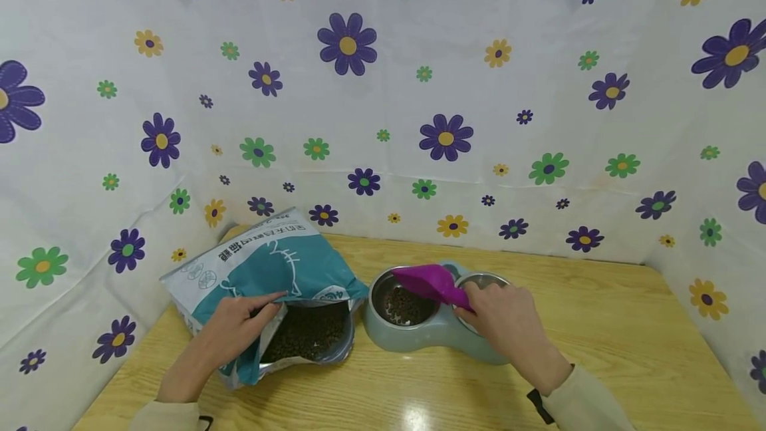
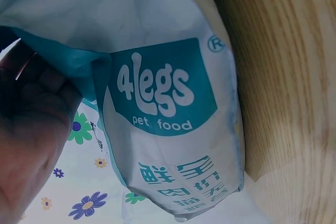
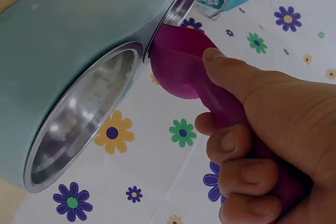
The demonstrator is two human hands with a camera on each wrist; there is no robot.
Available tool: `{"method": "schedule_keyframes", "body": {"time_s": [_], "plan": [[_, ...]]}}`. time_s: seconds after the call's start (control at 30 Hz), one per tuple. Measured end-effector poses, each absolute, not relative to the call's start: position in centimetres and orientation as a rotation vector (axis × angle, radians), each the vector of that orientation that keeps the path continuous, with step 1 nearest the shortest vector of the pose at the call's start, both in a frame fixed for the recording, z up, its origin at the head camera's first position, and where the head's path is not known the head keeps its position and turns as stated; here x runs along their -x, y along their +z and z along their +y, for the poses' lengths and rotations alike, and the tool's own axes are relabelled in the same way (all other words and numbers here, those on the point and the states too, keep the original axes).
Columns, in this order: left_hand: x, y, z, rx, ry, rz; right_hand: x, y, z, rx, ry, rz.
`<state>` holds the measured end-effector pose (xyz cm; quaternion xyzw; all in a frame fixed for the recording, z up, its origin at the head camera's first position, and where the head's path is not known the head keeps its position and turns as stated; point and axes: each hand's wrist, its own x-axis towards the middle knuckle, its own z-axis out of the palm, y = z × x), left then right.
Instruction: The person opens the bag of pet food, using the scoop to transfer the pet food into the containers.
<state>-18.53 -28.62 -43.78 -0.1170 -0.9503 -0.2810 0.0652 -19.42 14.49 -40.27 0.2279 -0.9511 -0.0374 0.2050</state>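
Observation:
My right hand [image 1: 505, 321] grips the handle of a magenta scoop [image 1: 433, 281], its fingers wrapped round it in the right wrist view. The scoop's head is tilted over the left bowl [image 1: 378, 291] of a pale blue-green double feeder [image 1: 407, 341]. Brown kibble [image 1: 403, 304] lies in that bowl; the right bowl [image 3: 86, 116] shows bare metal. On the left, my left hand [image 1: 233, 328] holds the rim of a teal and white pet food bag [image 1: 251, 265] between thumb and fingers. The bag lies with its mouth open, kibble [image 1: 311, 331] visible inside.
A light wooden table [image 1: 628, 331] carries the bag and feeder, the bag just left of the feeder. White cloth [image 1: 395, 98] printed with flowers rises behind the table and along both sides.

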Motion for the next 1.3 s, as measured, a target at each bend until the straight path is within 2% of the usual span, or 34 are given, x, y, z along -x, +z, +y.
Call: {"method": "schedule_keyframes", "body": {"time_s": [0.5, 0.7, 0.97, 1.3], "plan": [[18.5, -43.8, -28.6, 0.361, -0.870, -2.876, 19.5, -40.6, 15.9, -0.598, 0.082, -2.679], [18.5, -43.7, -28.6, 0.365, -0.876, -2.882, 19.2, -40.1, 16.8, -0.590, 0.606, -2.933], [18.5, -43.6, -28.7, 0.365, -0.865, -2.874, 18.2, -40.7, 16.8, -0.848, 1.122, -3.090], [18.5, -43.7, -28.7, 0.379, -0.846, -2.855, 17.2, -42.0, 13.5, -0.952, 1.161, -3.144]]}}
